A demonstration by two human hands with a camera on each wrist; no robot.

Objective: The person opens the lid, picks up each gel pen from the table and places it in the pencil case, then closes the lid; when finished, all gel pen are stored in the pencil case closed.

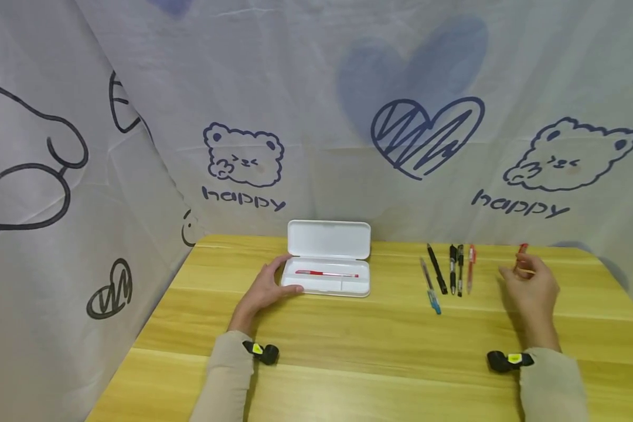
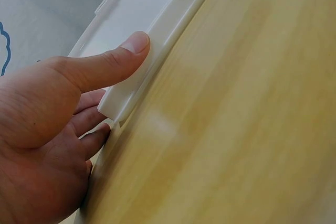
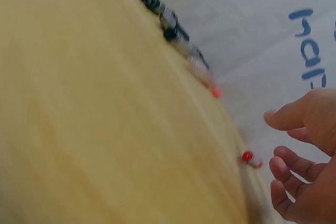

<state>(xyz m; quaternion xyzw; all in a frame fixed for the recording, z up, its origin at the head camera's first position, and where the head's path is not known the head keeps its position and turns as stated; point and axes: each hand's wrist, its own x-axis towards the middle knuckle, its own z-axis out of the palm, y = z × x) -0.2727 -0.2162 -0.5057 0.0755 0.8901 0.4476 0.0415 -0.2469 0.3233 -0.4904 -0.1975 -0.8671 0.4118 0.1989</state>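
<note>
An open white pencil case (image 1: 327, 292) stands at the back of the table, its lid raised, with a red pen (image 1: 322, 273) lying inside. My left hand (image 1: 268, 287) grips the left end of the case. In the left wrist view its thumb (image 2: 123, 59) lies over the front wall, and the other fingers bend round the end. My right hand (image 1: 533, 287) hovers by another red pen (image 1: 523, 248) at the table's back right. The right wrist view shows fingers (image 3: 294, 174) loosely bent, apart from that red-capped pen (image 3: 251, 158), which the hand partly hides in the head view.
Between case and right hand lie a blue-capped pen (image 1: 434, 299), black pens (image 1: 436, 269) and a pink-red pen (image 1: 471, 266), roughly side by side. A white printed cloth (image 1: 327, 176) hangs behind the wooden table (image 1: 369, 351).
</note>
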